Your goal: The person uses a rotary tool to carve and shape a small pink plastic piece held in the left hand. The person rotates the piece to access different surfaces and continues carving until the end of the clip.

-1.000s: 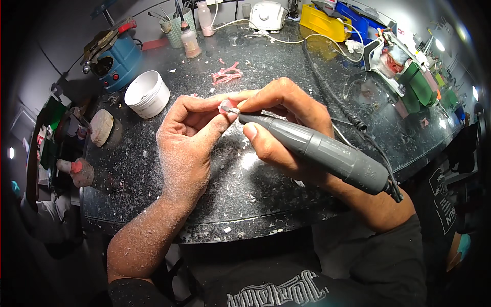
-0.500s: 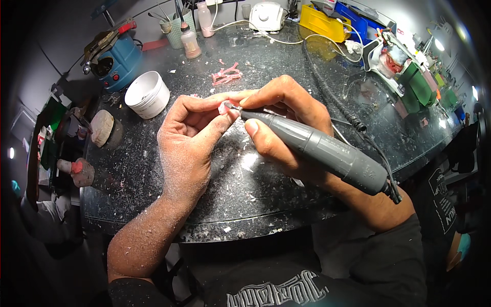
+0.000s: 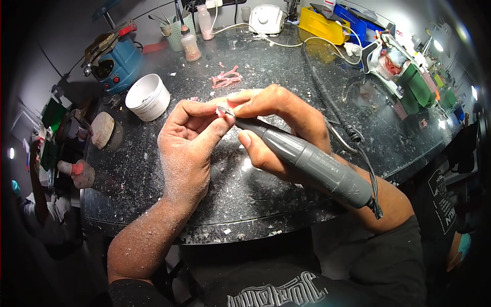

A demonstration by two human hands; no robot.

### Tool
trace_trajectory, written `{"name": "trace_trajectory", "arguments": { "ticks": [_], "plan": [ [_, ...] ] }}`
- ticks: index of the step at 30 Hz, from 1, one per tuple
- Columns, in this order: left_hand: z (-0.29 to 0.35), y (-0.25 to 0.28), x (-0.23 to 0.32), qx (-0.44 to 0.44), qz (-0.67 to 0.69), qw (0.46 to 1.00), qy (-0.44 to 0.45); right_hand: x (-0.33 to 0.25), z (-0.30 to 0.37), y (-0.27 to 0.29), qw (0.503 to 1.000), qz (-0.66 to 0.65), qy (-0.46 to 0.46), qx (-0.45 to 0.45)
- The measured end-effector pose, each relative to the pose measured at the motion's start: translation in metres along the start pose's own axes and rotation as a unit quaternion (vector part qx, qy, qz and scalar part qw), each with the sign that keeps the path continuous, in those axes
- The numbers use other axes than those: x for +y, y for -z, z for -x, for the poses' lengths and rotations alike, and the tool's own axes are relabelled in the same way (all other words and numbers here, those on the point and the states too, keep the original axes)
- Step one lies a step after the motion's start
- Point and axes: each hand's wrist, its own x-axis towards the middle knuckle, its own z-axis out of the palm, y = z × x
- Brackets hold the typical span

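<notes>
My left hand, dusted with pale powder, pinches a small pink-and-white piece between thumb and fingers; most of it is hidden. My right hand grips a dark grey rotary handpiece like a pen, its cable trailing off the rear end. The metal bur at its front meets the piece, right by my left thumb. Both hands are close together above the dark speckled table. Behind them lie pink branching scraps.
A white tub, a round plaster block and a blue machine stand at left. Farther back are a dropper bottle, a white control box and a yellow bin. A coiled cord crosses the right side.
The handpiece has tilted, its rear end swinging down and left and its bur shifting slightly left. My right hand has moved a little with it; my left hand stays nearly still.
</notes>
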Motion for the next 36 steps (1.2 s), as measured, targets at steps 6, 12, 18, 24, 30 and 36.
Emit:
{"name": "trace_trajectory", "arguments": {
  "ticks": [6, 12, 18, 24, 30, 36],
  "plan": [
    [0.0005, -0.0003, 0.0001, 0.001, -0.003, 1.0, -0.003, 0.0038, 0.0004, -0.0027, 1.0, -0.019, 0.007, 0.008],
    [0.0016, 0.0013, 0.0008, 0.009, -0.012, 1.0, 0.014, 0.0027, 0.0007, -0.0044, 0.999, -0.032, -0.002, 0.007],
    [0.0014, 0.0034, -0.0021, 0.011, 0.002, 1.0, 0.017, 0.0056, 0.0005, -0.0017, 0.999, 0.007, 0.031, -0.009],
    [0.0015, 0.004, -0.003, 0.013, 0.009, 1.0, 0.017, 0.0076, -0.0008, -0.002, 0.998, 0.024, 0.057, -0.006],
    [0.0016, 0.0045, -0.0021, 0.006, 0.004, 1.0, 0.017, 0.0033, 0.0009, -0.0034, 1.0, -0.01, 0.0, 0.007],
    [-0.0005, 0.0004, -0.002, 0.015, 0.022, 1.0, 0.016, 0.0039, -0.0025, -0.003, 0.997, 0.027, 0.074, 0.006]
  ]
}}
